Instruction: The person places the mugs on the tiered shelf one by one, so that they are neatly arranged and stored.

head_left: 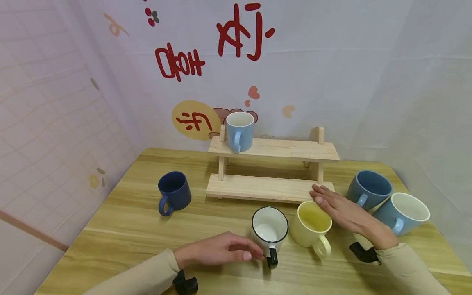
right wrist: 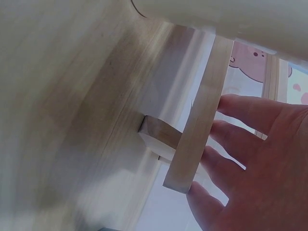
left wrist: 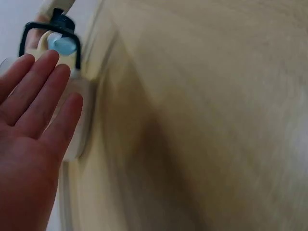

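Observation:
Beside the white mug (head_left: 271,225) with a black rim and black handle, my left hand (head_left: 221,248) reaches in from the left, fingertips close to the handle; whether they touch cannot be told. In the left wrist view that hand (left wrist: 29,144) has straight fingers. My right hand (head_left: 344,211) stretches over the right side of the yellow mug (head_left: 311,223), fingertips by the right end of the wooden rack's lower shelf (head_left: 258,187). The right wrist view has its extended fingers beside the shelf board (right wrist: 199,120); contact is unclear. Neither hand grips anything.
A light blue mug (head_left: 240,133) stands on the rack's upper shelf (head_left: 287,148), at its left. Left on the table is a dark blue mug (head_left: 175,191). At right stand a grey-blue mug (head_left: 370,189) and a blue mug (head_left: 402,214) with a white inside.

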The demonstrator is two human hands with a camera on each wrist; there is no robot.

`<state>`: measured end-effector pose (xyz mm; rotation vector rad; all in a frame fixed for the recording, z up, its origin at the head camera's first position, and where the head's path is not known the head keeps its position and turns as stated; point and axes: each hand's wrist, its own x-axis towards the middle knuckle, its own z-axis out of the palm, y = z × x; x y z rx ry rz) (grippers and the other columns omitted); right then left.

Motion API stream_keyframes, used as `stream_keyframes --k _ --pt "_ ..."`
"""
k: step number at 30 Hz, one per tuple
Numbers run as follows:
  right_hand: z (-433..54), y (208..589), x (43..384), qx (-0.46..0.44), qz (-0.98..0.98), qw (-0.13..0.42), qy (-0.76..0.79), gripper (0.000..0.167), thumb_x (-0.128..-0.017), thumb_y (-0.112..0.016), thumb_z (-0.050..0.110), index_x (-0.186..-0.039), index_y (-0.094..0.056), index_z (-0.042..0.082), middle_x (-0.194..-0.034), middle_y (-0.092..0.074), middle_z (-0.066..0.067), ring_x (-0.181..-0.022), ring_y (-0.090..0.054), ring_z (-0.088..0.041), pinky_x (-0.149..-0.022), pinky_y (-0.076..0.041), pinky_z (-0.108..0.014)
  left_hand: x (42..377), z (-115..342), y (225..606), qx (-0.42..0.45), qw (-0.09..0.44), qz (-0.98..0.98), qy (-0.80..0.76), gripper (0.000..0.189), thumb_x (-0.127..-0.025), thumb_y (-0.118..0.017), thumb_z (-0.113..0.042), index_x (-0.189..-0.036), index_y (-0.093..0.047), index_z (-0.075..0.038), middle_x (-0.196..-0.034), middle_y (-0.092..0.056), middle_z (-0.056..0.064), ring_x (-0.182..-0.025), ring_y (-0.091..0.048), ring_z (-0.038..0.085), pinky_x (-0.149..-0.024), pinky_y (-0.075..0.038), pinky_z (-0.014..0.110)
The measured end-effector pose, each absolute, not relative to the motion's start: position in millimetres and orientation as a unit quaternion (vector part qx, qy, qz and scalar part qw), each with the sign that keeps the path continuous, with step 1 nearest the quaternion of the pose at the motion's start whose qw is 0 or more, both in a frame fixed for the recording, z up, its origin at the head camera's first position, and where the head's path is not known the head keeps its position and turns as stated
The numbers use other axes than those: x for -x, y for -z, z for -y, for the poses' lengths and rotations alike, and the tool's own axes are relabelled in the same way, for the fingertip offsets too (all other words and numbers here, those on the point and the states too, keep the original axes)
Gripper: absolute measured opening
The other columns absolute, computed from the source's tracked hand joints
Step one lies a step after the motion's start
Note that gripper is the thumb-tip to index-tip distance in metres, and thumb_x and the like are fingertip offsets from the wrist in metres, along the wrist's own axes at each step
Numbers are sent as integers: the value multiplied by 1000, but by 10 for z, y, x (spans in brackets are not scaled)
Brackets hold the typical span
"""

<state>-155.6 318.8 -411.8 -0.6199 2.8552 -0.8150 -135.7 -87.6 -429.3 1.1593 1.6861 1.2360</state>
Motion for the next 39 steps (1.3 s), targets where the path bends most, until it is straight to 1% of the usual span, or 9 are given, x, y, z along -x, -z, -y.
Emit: stream_keyframes --k 4,7,11,16,19,24,29,35,39 --pt "-3179 4132 1559 206 -940 52 265 52 -115 -36 33 -153 -48 0 -167 -28 -20 -153 -22 -46 -115 -22 -71 1315 818 4349 -453 396 -653 -460 52 -111 -42 -44 -147 -58 -9 -144 -60 -10 -137 -48 4 -115 -36 27" --pt "-3179 4137 1559 205 -940 51 267 52 -114 -36 33 -153 -48 0 -166 -29 -20 -153 -22 -47 -115 -22 -71 1292 778 4364 -446 408 -652 -458 54 -111 -44 -44 -149 -56 -8 -146 -57 -13 -140 -44 4 -116 -35 26" --pt "-3176 4138 1557 206 -939 51 270 52 -114 -36 32 -153 -48 0 -166 -29 -20 -153 -22 -47 -115 -21 -72 1272 709 4359 -447 423 -639 -461 57 -111 -43 -45 -153 -50 -7 -153 -52 -8 -142 -40 3 -117 -33 26" --pt "-3172 4135 1557 204 -940 55 269 53 -114 -36 33 -153 -47 0 -167 -28 -20 -153 -22 -47 -115 -21 -72 1270 613 4340 -482 451 -590 -465 59 -113 -35 -44 -159 -41 -7 -161 -45 -1 -145 -37 5 -120 -29 29" --pt "-3173 4135 1556 203 -940 54 269 53 -114 -36 33 -154 -47 0 -167 -28 -20 -153 -22 -47 -115 -21 -72 1278 603 4329 -493 447 -591 -456 58 -114 -32 -43 -157 -42 -6 -160 -47 2 -144 -38 4 -120 -30 28" --pt "-3179 4133 1554 202 -941 53 268 53 -114 -36 33 -154 -47 0 -167 -29 -20 -153 -22 -47 -115 -21 -72 1312 656 4316 -498 422 -610 -449 65 -112 -31 -51 -150 -51 -2 -149 -58 6 -141 -43 5 -119 -32 27" --pt "-3169 4140 1552 202 -941 54 266 53 -114 -36 34 -153 -48 0 -166 -30 -20 -153 -22 -47 -114 -23 -72 1344 780 4308 -461 402 -635 -472 67 -111 -33 -55 -137 -63 -1 -138 -66 7 -136 -50 6 -117 -35 28" --pt "-3165 4143 1554 204 -941 54 266 53 -114 -36 34 -154 -47 0 -166 -29 -21 -153 -22 -47 -114 -23 -72 1356 881 4308 -397 372 -662 -516 48 -114 -40 -34 -116 -71 3 -122 -71 17 -120 -62 11 -109 -44 26" --pt "-3173 4134 1556 206 -941 51 264 53 -114 -36 33 -154 -47 0 -166 -29 -21 -153 -23 -48 -114 -23 -72 1350 910 4295 -376 342 -688 -519 37 -112 -47 -23 -113 -72 4 -97 -75 11 -99 -66 6 -97 -50 23"
